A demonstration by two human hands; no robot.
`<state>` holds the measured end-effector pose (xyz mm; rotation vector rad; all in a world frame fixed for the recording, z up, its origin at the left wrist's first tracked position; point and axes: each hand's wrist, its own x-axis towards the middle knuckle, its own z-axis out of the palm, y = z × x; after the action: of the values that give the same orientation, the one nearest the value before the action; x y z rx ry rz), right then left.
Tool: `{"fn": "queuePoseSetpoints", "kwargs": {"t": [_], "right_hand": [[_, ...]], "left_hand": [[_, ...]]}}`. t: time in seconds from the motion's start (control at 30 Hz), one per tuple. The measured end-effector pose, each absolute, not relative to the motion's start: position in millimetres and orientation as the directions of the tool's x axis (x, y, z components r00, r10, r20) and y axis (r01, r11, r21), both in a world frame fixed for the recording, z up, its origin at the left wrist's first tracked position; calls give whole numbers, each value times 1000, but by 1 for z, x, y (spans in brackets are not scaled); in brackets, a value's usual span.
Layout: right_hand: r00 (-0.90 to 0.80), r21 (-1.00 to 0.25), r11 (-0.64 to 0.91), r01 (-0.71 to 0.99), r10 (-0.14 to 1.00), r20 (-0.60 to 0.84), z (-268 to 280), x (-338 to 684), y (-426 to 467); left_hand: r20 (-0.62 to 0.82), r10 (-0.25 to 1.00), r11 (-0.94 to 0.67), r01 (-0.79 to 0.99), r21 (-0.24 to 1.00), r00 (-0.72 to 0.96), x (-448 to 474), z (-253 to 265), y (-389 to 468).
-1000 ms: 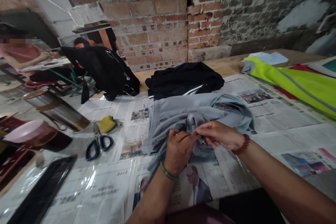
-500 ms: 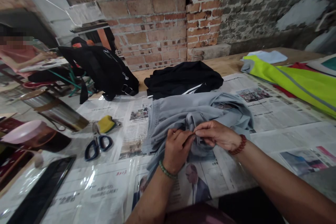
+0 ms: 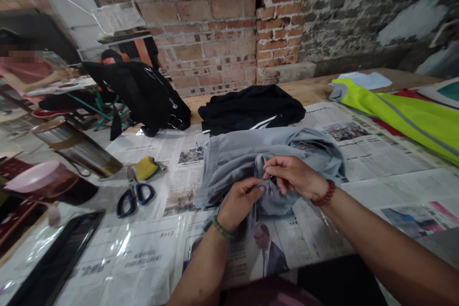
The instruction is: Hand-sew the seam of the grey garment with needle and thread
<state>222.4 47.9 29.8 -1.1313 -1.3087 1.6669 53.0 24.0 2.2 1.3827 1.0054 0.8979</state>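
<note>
Two hands meet over a grey garment (image 3: 247, 155) bunched at the middle of the newspaper-covered table (image 3: 376, 158). My left hand (image 3: 239, 203), at 6 o'clock of the cloth, pinches a fold between thumb and fingers. My right hand (image 3: 292, 174), at its 3 o'clock and almost touching it, is closed on the same fold; whatever thin thing it may hold is too small to tell. Blue-handled scissors (image 3: 135, 196) lie well apart at 9 o'clock. A black garment (image 3: 251, 105) lies just beyond at 12 o'clock.

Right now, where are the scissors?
The blue-handled scissors lie on the newspaper-covered table, left of the grey garment and left hand, just below the yellow sponge.
</note>
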Motion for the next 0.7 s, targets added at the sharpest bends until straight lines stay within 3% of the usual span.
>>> {"fn": "queuePoseSetpoints", "kwargs": {"t": [0.23, 0.43, 0.7], "right_hand": [[-398, -930, -355, -93, 869, -293, 24, 230, 42], [-366, -953, -291, 90, 880, -303, 22, 229, 38], [-252, -973, -230, -7, 942, -221, 14, 223, 33]], "left_hand": [[-48, 943, 32, 54, 998, 328, 55, 5, 22], [-35, 946, 8, 84, 996, 321, 55, 2, 22], [-40, 952, 16, 82, 996, 304, 56, 3, 23]]}}
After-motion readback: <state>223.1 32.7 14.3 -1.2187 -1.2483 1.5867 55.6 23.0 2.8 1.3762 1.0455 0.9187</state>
